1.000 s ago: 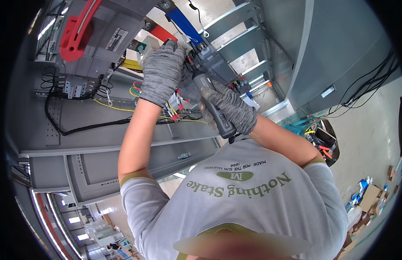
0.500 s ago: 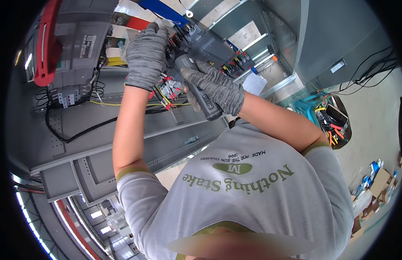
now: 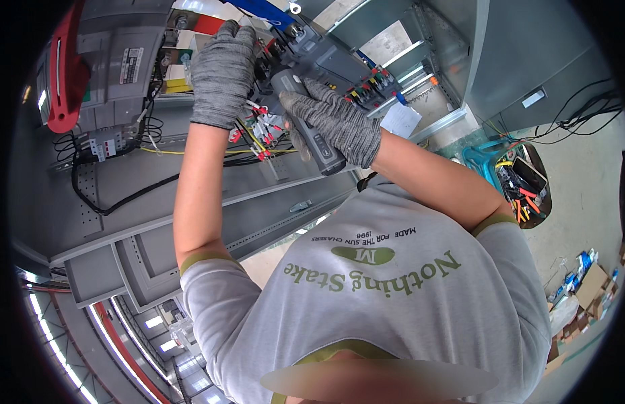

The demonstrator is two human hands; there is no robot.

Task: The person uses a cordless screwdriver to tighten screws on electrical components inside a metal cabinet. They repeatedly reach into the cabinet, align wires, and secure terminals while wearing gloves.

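Observation:
Both my hands wear grey knitted gloves and work inside a grey electrical cabinet. My right hand (image 3: 336,121) is wrapped round a grey handheld power tool (image 3: 319,149) with a long rounded body. The tool's front end points up and left, among dark parts beside a grey breaker-like unit (image 3: 329,57). At that front end my left hand (image 3: 223,75) is closed, its fingers curled over; whatever they grip is hidden. Below the left wrist hangs a bundle of wires with red and white ends (image 3: 264,131). A red busbar (image 3: 208,25) runs just behind the left fingers.
A large grey switch unit with a red handle (image 3: 66,77) stands at the left, above a small white breaker (image 3: 107,147). Coloured terminals (image 3: 373,89) and a paper sheet (image 3: 400,120) lie right of my hands. A tool bucket (image 3: 524,185) and cardboard (image 3: 592,286) are at the right.
The whole view has shifted slightly, so the cabinet and both hands appear a little higher. Both hands keep nearly the same grip and place on the tool and parts.

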